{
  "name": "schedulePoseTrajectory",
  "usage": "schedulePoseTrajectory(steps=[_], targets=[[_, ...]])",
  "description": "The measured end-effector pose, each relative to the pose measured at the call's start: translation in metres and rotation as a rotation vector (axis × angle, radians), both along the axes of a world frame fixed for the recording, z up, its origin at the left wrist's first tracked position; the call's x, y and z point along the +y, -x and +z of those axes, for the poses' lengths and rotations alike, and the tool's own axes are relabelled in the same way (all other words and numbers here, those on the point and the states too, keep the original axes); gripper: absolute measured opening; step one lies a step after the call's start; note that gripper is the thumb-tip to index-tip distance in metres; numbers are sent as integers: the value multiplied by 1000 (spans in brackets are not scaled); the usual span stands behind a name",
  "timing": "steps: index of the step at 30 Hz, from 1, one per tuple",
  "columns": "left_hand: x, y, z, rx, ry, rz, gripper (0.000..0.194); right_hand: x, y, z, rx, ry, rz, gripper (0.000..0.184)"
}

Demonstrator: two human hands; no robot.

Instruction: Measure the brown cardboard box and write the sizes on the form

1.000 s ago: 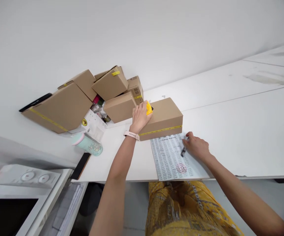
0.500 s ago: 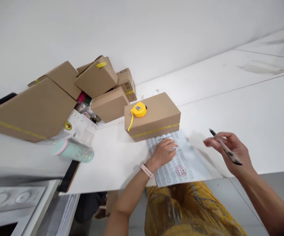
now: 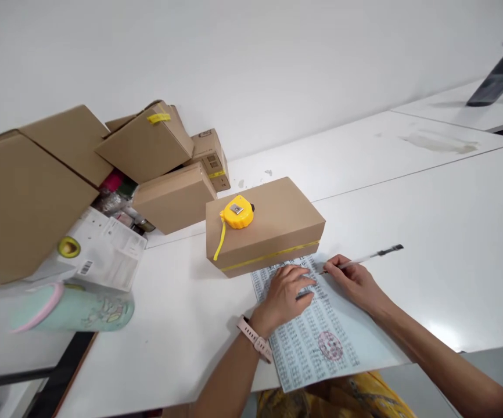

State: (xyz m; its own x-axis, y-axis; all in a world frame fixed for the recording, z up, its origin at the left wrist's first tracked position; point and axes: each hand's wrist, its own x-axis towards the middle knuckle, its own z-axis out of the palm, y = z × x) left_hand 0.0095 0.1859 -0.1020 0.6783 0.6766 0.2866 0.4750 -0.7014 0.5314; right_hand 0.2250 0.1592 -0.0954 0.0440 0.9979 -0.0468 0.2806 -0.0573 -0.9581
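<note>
A printed sheet (image 3: 308, 342) with columns of small text and a round reddish stamp lies on the white table. My left hand (image 3: 287, 295) rests on its upper part, fingers stretched out and slightly apart; a pink band circles that wrist. Between thumb and forefinger shows a small dark patch I cannot make out. In my right hand (image 3: 358, 284) is a slim pen (image 3: 371, 255), pinched near its tip. The tip points at the sheet's upper right part; whether it touches is unclear. Just behind the sheet stands a closed cardboard box (image 3: 273, 258), bearing a yellow tape measure (image 3: 239, 212).
Several more cardboard boxes (image 3: 147, 145) are stacked at the left against the wall. Near them lie a plastic packet (image 3: 107, 249) and a mint-green bottle (image 3: 94, 310) on its side. A dark cylinder (image 3: 499, 72) stands at the far right. The table's front edge runs close to me.
My right hand has brought the pen down and left onto the sheet's area, now in a writing grip. My left hand stays on the sheet. The view has shifted, showing the dark cylinder.
</note>
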Motion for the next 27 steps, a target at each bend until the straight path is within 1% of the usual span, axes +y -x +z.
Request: schedulePoseTrajectory(steps=[2, 4, 8, 11, 15, 20, 27], targets=[[0, 0, 1, 11, 13, -3, 27, 4, 3, -3, -64, -50, -2, 47], [0, 0, 3, 32, 20, 1, 30, 7, 5, -6, -57, -63, 0, 43], [0, -1, 3, 71, 12, -2, 27, 11, 8, -13, -13, -63, -42, 43], [-1, 0, 3, 78, 6, -1, 27, 14, 9, -16, -62, -93, -77, 45], [-1, -1, 3, 65, 6, 0, 26, 17, 12, -13, -130, -108, -41, 42], [-1, -1, 3, 69, 19, -1, 26, 17, 13, -10, -131, -132, -15, 41], [-1, 0, 4, 60, 37, 4, 25, 18, 10, -18, -130, -140, 1, 40]])
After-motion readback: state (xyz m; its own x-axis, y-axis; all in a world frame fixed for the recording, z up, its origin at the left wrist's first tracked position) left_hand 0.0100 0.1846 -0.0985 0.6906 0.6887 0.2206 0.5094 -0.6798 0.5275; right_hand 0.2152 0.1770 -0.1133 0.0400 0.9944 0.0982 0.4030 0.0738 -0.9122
